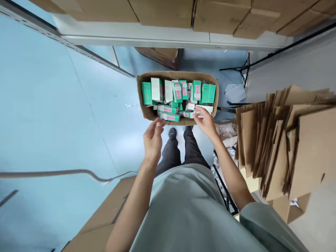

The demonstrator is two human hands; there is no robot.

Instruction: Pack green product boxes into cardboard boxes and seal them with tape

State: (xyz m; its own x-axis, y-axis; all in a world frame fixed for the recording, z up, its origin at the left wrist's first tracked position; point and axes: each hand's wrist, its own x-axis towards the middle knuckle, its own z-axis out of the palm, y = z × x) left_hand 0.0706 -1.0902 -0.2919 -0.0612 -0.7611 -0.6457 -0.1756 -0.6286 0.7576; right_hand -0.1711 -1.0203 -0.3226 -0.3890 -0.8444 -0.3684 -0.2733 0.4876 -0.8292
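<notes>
Pale blue floor fills the left side and runs under everything in the middle. The person's grey-green shirt takes up the bottom centre. Across the top stands a white shelf bearing a row of brown boxes. At the right, flattened cardboard stands in a thick, leaning stack.

An open carton sits in front of the person, just short of the shelf, its long side across the view. Beyond it, partly under the shelf, is another brown carton. Dark trousers and shoes show between the arms, the shoes just beside the carton's near wall.

The left hand is at the near rim, left of centre, palm partly turned up, its fingers curved and loosely parted; whether the tips touch the rim I cannot tell. The right hand reaches over the near rim right of centre, thumb below the fingers, tips beside a white box end; I cannot tell whether they pinch it.

The green-and-white packs are all inside the carton: most stand or lean along the far side, while several lie flat and overlapping along the near side, some showing pink panels.
</notes>
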